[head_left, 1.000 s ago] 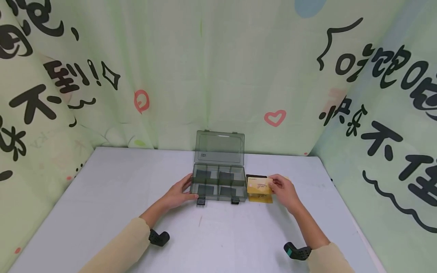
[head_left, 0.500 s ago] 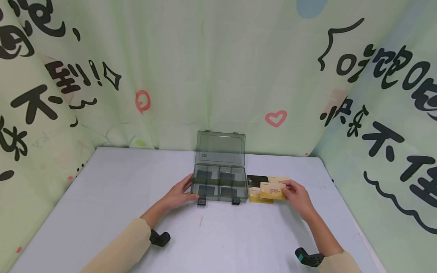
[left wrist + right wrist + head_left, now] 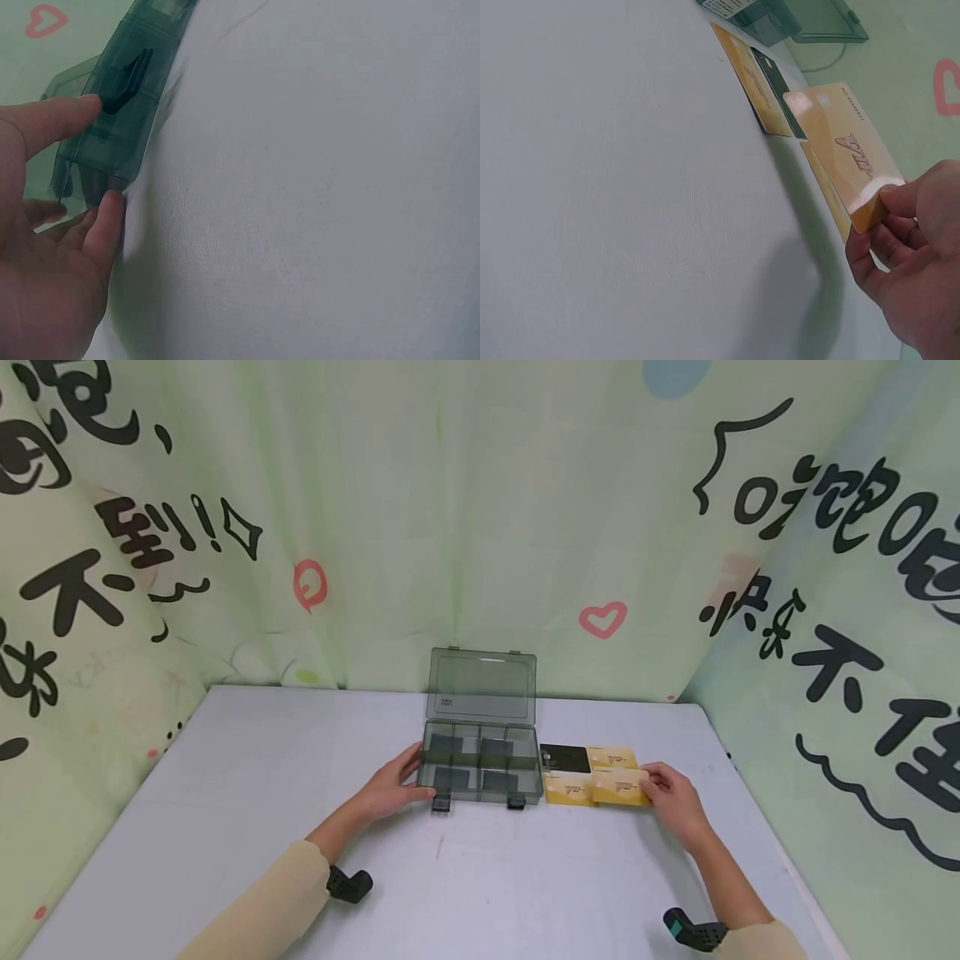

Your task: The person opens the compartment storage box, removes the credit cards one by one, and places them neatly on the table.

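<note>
Right hand [image 3: 672, 797] pinches a gold card [image 3: 847, 161] by its right end, thumb on top; the card's long axis runs left-right, low over the table [image 3: 262, 827]. Left of it lie another gold card [image 3: 568, 789], a black card [image 3: 566, 758] and a farther gold card [image 3: 612, 756]. Left hand [image 3: 390, 787], fingers spread, braces the left wall of the open compartment box [image 3: 482, 768], which sits left of the cards.

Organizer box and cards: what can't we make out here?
- Organizer box: head view, tinted walls obscure what the dark shapes in the compartments are.
- Left wrist view: box cut off by the top edge, blurred.
- Gold card in the right hand: print washed by glare; too small in head view.
- Black card: face unreadable, partly covered in right wrist view.
</note>
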`<state>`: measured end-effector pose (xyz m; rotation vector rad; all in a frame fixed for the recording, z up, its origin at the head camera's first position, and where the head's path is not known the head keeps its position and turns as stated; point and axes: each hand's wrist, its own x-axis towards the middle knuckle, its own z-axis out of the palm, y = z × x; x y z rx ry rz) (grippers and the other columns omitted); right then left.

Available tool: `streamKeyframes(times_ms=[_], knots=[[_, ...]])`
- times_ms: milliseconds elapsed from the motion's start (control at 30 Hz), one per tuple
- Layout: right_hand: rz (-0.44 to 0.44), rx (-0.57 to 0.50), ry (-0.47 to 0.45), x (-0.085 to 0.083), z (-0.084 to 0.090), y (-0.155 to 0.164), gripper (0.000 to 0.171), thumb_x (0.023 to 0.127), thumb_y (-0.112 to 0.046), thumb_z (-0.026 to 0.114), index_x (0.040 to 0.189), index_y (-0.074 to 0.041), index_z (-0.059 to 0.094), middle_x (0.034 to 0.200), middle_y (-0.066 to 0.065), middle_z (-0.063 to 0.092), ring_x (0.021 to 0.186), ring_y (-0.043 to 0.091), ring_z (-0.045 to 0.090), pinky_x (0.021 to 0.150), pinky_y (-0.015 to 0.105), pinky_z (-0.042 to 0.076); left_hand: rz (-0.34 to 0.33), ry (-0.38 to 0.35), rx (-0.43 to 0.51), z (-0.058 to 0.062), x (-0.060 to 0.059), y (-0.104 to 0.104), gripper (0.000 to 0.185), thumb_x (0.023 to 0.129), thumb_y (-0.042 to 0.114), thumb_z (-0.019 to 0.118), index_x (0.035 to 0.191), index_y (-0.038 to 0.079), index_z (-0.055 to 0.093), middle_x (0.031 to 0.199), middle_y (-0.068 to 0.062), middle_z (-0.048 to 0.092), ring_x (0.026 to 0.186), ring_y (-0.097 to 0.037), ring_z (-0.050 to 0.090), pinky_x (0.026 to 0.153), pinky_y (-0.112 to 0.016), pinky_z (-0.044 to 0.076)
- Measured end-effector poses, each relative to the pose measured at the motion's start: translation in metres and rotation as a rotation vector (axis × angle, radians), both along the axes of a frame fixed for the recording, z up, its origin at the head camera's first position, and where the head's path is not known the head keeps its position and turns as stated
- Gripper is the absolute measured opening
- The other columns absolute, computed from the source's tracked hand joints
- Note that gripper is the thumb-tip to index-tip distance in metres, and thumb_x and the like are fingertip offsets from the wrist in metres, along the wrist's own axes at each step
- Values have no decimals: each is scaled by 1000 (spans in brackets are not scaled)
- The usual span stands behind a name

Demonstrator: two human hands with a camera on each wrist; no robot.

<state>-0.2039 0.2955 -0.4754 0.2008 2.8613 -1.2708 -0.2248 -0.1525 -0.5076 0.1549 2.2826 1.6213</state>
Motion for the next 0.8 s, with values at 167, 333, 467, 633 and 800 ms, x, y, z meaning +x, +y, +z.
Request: streamKeyframes(times_ms=[167,333,467,633,800], knots=[[-10,41,8,1,-1,4,26,100,-11,51,121,2,57,101,11,54,84,6,48,63,12,47,-3,3,1,0,0,0,92,85,20,75,156,18,16,161,-6,24,148,-25,25,117,-43,36],[-11,118,-7,1,-6,8,25,99,-9,51,120,3,57,99,14,56,89,20,50,64,14,45,-4,4,1,0,0,0,93,85,19,75,156,18,16,161,-6,24,148,-25,25,118,-43,36],[-31,160,-23,-1,-9,9,25,98,-8,50,120,3,57,97,16,57,90,26,52,65,19,45,-5,1,-4,0,1,0,92,85,19,74,156,18,16,161,-6,24,148,-25,25,118,-43,36],[-47,196,-9,-6,-10,8,26,97,-7,51,119,4,58,96,18,58,88,27,54,65,23,46,-8,8,-10,0,0,0,92,85,18,74,156,17,16,161,-6,24,149,-25,25,118,-43,36],[-52,201,-35,-10,-11,4,29,96,-8,53,121,5,57,97,18,57,87,26,55,64,21,47,-16,18,-30,0,0,0,93,85,19,74,156,16,16,161,-7,23,148,-26,25,117,-44,36]])
